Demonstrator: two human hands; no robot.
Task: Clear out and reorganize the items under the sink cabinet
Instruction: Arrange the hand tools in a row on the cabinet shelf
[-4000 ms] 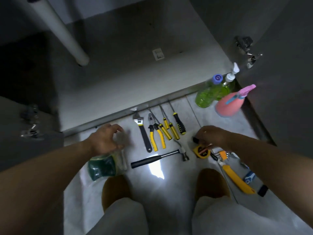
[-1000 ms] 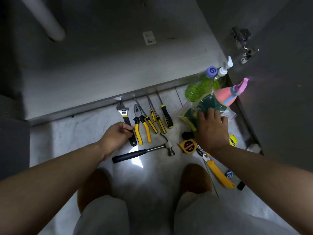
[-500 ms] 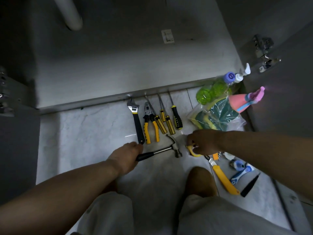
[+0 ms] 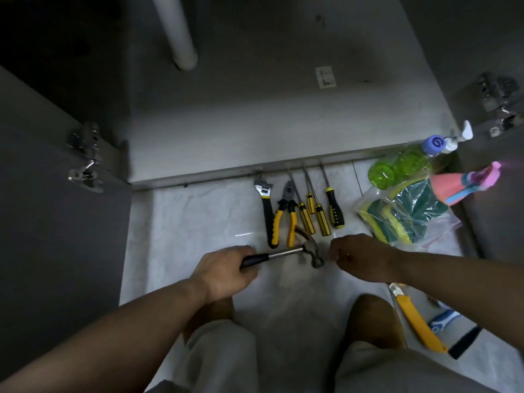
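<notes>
White drain pipe [image 4: 175,32] runs down at far centre-left and ends at the grey cabinet base [image 4: 255,131]; can't tell if they touch. A small pale rectangular label [image 4: 326,77] lies flat on the base to the pipe's right. Dark left door [image 4: 56,236] stands open with metal left hinge [image 4: 85,163] on its inner face; right hinge [image 4: 499,109] sits far right above the right door [image 4: 499,236]. Near the cabinet edge is pale marble-look floor tile [image 4: 198,217], with a grout line [image 4: 357,180] towards the right and a thin bright glare streak [image 4: 243,234] mid-floor.
</notes>
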